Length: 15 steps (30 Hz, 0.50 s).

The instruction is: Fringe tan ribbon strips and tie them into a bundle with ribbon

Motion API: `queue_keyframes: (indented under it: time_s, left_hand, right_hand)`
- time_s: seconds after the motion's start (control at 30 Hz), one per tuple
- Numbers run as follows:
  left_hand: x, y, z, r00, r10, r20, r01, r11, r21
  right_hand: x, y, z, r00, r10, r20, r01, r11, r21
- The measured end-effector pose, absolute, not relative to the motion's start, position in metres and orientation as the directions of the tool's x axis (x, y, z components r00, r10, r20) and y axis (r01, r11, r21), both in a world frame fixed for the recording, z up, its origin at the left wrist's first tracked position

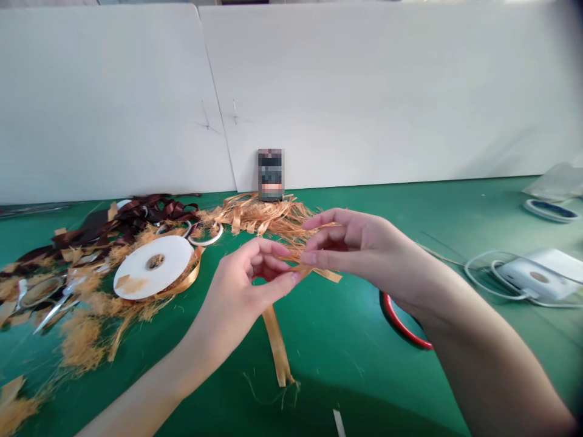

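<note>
- My left hand [246, 279] and right hand [364, 249] both pinch a narrow gold satin ribbon [276, 346], and my fingertips hide the stretch they grip.
- Its glossy tail hangs below my hands over the green table [364, 206], ending in loose threads.
- A white spool [152, 267] lies to my left, with frayed gold fibres [259, 215] in shaggy tufts around it.
- Scissors [45, 300] lie half-buried in the tufts, beside tangled dark brown ribbon [150, 212].
- My right wrist partly hides a red-rimmed round object [401, 321]; I can't tell what it is.
- An upright box [271, 175] against the white board [364, 91] is too blurred to read.
</note>
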<state>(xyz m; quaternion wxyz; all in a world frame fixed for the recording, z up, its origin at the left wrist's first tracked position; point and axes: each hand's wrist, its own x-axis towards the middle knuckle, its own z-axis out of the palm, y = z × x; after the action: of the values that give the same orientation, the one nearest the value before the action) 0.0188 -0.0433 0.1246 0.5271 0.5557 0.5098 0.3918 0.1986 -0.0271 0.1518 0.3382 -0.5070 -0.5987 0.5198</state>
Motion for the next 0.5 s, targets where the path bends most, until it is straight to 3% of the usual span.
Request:
queue_keyframes:
  time_s: [0.17,0.37,0.5]
  left_hand:
    - [0.018,-0.041,0.117,0.168,0.982,-0.091,0.125,0.071,0.99]
    - [0.02,-0.04,0.113,0.168,0.982,-0.088,0.058,0.079,0.995]
    - [0.022,-0.042,0.116,0.168,0.98,-0.106,0.002,0.107,0.994]
  right_hand:
    - [0.199,-0.027,0.154,-0.075,0.99,-0.121,0.27,-0.096,-0.958]
    - [0.197,-0.025,0.148,-0.285,0.943,-0.171,0.2,-0.116,-0.973]
    - [0.194,-0.024,0.144,-0.252,0.958,-0.14,0.172,-0.098,-0.98]
